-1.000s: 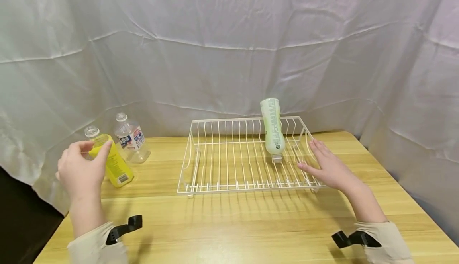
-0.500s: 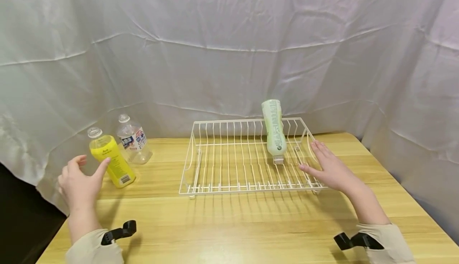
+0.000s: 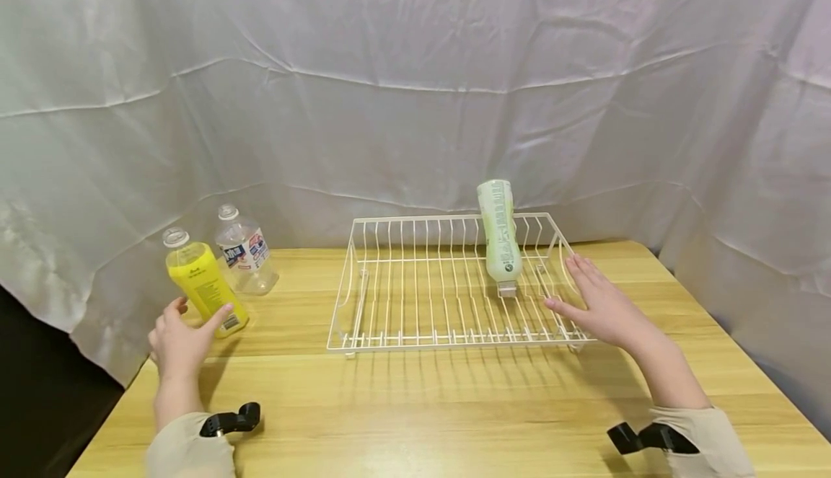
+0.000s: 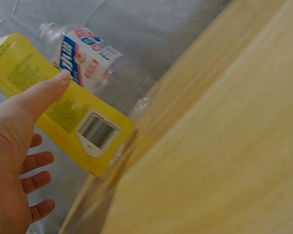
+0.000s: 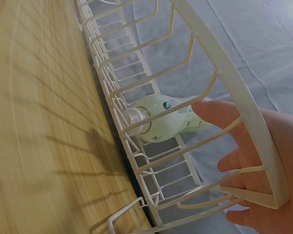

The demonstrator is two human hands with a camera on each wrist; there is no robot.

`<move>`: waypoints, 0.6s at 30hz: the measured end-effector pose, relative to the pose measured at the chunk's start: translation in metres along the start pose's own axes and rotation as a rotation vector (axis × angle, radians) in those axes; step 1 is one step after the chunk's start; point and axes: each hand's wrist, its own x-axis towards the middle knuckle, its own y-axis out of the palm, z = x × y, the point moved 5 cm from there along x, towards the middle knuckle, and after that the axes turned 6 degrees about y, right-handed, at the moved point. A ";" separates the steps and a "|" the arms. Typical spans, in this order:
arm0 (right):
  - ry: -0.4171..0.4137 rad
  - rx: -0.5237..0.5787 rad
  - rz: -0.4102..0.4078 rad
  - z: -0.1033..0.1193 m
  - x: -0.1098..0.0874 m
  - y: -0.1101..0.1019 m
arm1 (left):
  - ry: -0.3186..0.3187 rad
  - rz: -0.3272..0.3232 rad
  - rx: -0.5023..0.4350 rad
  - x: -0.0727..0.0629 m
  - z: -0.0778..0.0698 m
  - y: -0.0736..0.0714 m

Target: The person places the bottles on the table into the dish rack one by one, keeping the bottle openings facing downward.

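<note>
My left hand (image 3: pixel 183 341) is beside the lower part of a yellow-labelled plastic bottle (image 3: pixel 204 283), thumb and fingers spread apart on its near side. In the left wrist view the thumb overlaps the label; whether it touches I cannot tell. That bottle stands upright on the table, its cap off. Just behind it is a clear plastic bottle (image 3: pixel 245 251) with a white, blue and red label. On the right, my right hand (image 3: pixel 604 308) rests at the right end of a white wire dish rack (image 3: pixel 422 217), fingers straight. A pale green bottle (image 3: pixel 500 236) leans upside down in the rack.
The rack stands on a wooden table (image 3: pixel 415 413), near its back edge. A grey-white curtain (image 3: pixel 415 139) hangs behind and along both sides. Black camera mounts (image 3: pixel 230 420) are strapped over both sleeves.
My left hand has come down and to the right, from the yellow bottle's upper part to its lower part. The right hand stays at the rack; the bottles keep their places.
</note>
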 end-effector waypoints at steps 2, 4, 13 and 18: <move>0.001 -0.001 -0.001 0.000 0.000 0.000 | 0.003 0.036 0.020 0.000 0.002 0.005; 0.000 -0.001 -0.002 0.000 0.000 0.000 | 0.004 0.058 0.032 0.000 0.004 0.009; 0.001 -0.007 0.004 0.001 0.000 -0.001 | 0.005 0.107 0.054 0.001 0.008 0.020; 0.003 -0.007 0.006 0.001 0.000 -0.002 | 0.010 0.114 0.078 0.001 0.010 0.024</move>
